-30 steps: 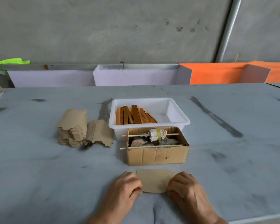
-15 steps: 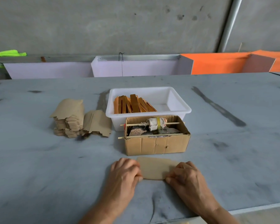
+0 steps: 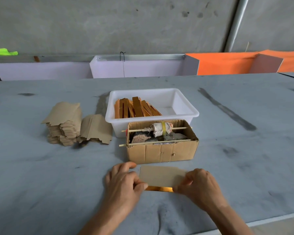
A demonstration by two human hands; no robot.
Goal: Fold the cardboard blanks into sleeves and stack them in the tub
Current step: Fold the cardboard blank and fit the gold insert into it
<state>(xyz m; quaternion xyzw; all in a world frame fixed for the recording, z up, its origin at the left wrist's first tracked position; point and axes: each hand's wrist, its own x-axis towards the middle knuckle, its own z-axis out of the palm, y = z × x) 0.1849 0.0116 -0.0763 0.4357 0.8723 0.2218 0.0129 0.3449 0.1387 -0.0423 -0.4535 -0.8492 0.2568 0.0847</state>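
**Folding a blank at the table's near edge**

Grey cloth covers the worktable point(image 3: 41, 175), which runs back to a bare concrete wall point(image 3: 109, 22). Near the front edge lies one cardboard blank point(image 3: 161, 175), brown side up, with a strip of shiny orange-gold showing along its near edge. The left hand point(image 3: 124, 182) pinches the blank's left end, thumb at the near corner; the right hand point(image 3: 200, 184) grips the right end, fingers curled over the edge. Both hands thus hold the same sheet.

Just behind the blank stands a small cardboard box point(image 3: 161, 152) with two thin sticks laid across its open top and a wrapped bundle between them. Touching its far side is the white tub point(image 3: 185, 106), holding finished orange sleeves point(image 3: 136, 108) packed at its left end; the right end is bare. Unfolded blanks point(image 3: 64, 122) sit stacked to the left, well apart from the hands.

The blank appears thin, light and moderately stiff: likely to bend cleanly along a crease, yet easily dented. Holding it at both short ends, as shown, seems the soundest purchase, since the glossy face may prove slippery.
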